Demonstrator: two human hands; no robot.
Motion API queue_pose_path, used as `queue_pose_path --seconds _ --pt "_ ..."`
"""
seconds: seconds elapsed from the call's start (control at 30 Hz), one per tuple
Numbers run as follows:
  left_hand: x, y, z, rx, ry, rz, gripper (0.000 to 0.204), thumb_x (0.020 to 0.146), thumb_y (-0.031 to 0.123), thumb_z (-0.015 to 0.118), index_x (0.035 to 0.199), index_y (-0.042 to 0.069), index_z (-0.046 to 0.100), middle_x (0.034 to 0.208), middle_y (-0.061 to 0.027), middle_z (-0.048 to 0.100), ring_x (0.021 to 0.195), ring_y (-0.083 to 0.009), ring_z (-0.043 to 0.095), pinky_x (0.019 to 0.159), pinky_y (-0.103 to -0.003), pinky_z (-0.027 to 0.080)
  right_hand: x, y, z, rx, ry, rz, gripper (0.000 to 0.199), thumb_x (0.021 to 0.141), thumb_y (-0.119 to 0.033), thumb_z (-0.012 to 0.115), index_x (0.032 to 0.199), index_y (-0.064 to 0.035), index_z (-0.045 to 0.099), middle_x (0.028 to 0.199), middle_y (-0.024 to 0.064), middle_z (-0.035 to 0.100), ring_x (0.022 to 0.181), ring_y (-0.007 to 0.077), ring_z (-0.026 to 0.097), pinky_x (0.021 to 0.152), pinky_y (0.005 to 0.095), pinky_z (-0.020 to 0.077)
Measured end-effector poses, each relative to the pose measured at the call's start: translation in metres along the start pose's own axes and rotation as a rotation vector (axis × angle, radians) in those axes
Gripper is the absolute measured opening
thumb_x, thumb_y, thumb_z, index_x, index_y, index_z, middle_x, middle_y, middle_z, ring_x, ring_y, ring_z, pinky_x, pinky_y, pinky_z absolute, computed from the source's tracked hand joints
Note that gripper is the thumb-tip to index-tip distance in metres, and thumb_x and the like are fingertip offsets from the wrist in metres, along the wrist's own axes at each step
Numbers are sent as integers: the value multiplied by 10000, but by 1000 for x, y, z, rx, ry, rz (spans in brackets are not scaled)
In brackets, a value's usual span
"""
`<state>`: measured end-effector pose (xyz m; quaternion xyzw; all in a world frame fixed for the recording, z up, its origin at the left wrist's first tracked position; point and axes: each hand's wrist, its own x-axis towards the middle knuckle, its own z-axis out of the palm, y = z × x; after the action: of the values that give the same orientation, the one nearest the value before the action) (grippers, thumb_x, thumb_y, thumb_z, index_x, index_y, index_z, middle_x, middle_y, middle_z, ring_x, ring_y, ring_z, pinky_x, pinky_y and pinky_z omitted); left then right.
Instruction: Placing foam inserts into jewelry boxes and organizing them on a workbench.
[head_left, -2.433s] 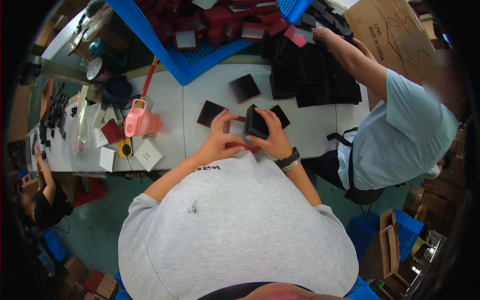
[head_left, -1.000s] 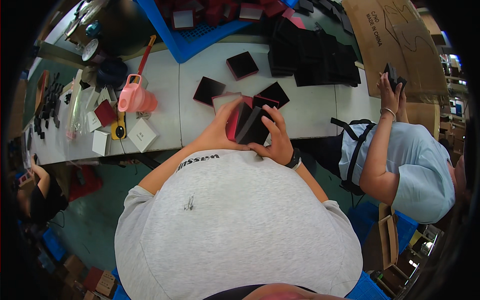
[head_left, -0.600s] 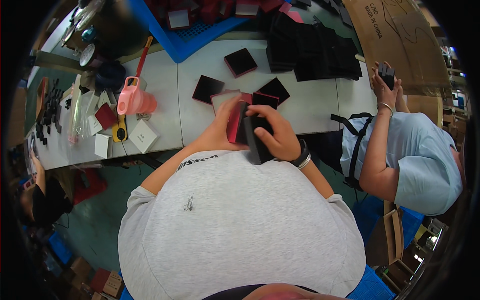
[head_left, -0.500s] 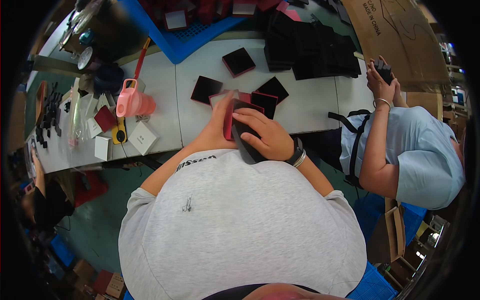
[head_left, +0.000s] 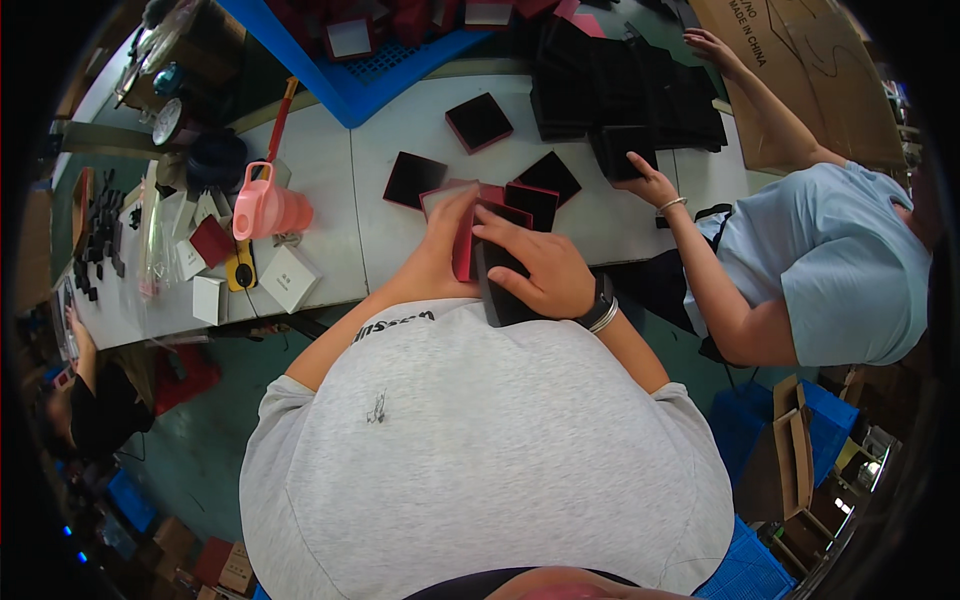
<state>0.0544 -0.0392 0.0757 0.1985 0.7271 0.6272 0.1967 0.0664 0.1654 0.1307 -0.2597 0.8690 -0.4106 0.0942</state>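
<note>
My right hand (head_left: 540, 272) lies flat, fingers (head_left: 497, 218) spread, pressing on a black box (head_left: 497, 290) that sits at the near edge of the desk (head_left: 400, 130), against my shirt. My left hand (head_left: 448, 240) grips a red lid (head_left: 464, 245) standing upright on its edge, touching the black box's left side; its fingers are curled narrow round the lid. Just beyond my hands lie several shallow black trays with red rims (head_left: 530, 200), one (head_left: 414, 179) to the left, another (head_left: 478, 122) farther toward the far edge. At the far right corner a heap of black boxes (head_left: 620, 90) stands, where another person's hand (head_left: 648, 183) rests on one. To the left are a pink jug (head_left: 265, 210), small white boxes (head_left: 288, 279), and a blue crate (head_left: 350, 60) at the far edge.
</note>
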Motion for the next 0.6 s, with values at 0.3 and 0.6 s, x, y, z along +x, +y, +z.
queue_pose_path --seconds 0.3,0.6 --pt "-9 -2 -18 -30 88 -30 1168 553 210 910 1474 82 204 1414 -157 298 1329 -308 353 1090 -400 341 -10 12 -5 169 289 -30 350 880 -251 613 1144 -22 603 1122 142 666 1000 291 659 841 340 508" --pt "-7 -6 -15 130 272 233 1171 533 197 929 1467 138 226 1410 -146 299 1328 -311 353 1071 -425 364 -2 11 2 161 -58 125 362 927 -314 563 1140 -21 551 1269 129 603 948 315 645 788 349 507"
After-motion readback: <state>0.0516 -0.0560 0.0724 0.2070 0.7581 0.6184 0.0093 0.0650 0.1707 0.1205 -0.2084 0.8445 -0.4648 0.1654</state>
